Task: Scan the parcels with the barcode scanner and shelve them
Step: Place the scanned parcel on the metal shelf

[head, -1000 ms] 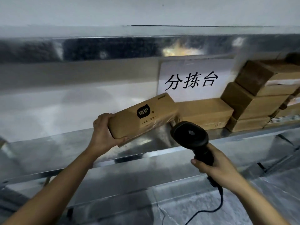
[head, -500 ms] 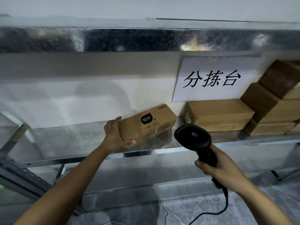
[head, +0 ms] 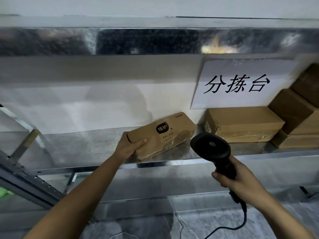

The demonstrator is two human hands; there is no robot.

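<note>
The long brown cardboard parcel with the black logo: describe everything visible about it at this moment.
The long brown cardboard parcel is a slim rectangular box with a rounded black logo bearing white characters and small print along its top face; clear tape wraps its front. It lies flat but angled on the shiny metal shelf, its near corner at the shelf's front edge. The left hand grips its left end, thumb on top. It sits apart from the neighbouring brown box.

Sign (head: pixel 241 83) reads 分拣台; parcel (head: pixel 162 135) label reads 植护.

Brown parcel (head: pixel 161 135) with black logo; black scanner (head: pixel 211 147).
</note>
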